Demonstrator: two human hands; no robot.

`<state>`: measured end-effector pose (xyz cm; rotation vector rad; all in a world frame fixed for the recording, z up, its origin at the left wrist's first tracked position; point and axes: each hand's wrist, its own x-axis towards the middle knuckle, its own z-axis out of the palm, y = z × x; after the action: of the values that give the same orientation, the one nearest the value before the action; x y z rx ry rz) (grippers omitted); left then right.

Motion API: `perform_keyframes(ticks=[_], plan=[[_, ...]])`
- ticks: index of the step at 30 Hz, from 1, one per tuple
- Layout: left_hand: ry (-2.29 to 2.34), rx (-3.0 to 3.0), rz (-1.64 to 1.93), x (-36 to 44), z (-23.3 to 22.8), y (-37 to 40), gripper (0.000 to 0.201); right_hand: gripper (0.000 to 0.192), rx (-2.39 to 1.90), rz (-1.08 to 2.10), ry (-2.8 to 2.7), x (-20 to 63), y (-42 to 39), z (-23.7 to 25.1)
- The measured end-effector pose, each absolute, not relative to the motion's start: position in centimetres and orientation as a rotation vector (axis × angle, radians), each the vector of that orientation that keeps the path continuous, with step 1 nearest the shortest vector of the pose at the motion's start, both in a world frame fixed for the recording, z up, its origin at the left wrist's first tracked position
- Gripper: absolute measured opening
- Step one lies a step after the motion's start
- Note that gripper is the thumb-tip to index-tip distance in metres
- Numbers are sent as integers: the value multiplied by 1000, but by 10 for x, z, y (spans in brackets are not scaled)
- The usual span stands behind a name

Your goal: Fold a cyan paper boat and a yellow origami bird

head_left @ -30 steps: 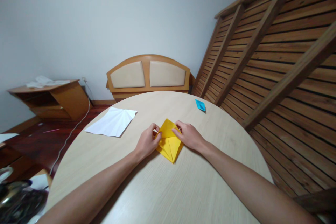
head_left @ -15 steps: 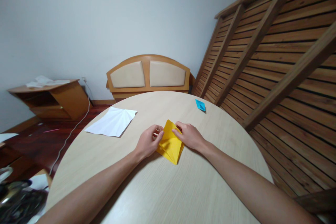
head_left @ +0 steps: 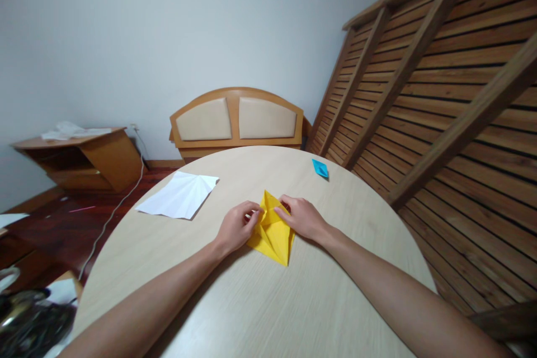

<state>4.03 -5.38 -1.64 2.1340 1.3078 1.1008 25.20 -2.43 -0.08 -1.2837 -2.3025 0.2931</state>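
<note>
Yellow paper (head_left: pixel 274 232) turned — between left hand (head_left: pixel 235 226), right hand (head_left: pixel 306 217) — seemingly pinched.

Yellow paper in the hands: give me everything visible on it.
The yellow paper looks thin and matte, folded in layers, with a roughly diamond outline and visible creases. One corner points away from the wearer, another toward them. It is over the middle of the pale table; the left hand pinches its left edge, the right hand its right, thumb on top. Its underside is hidden.
</note>
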Motion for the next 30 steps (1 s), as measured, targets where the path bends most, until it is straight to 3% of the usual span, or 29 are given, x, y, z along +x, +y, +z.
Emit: perform_keyframes(ticks=[12,19,30], plan=[[1399,2044,1098,36,-22,-50,14,20,-1232,349,-2284,251,-28,2],[1413,1966,1184,36,-21,-46,33,20,-1145,382,-2337,251,-29,3],[1484,2034,1142,37,-16,-47,26,14,-1133,412,-2277,248,-29,3]])
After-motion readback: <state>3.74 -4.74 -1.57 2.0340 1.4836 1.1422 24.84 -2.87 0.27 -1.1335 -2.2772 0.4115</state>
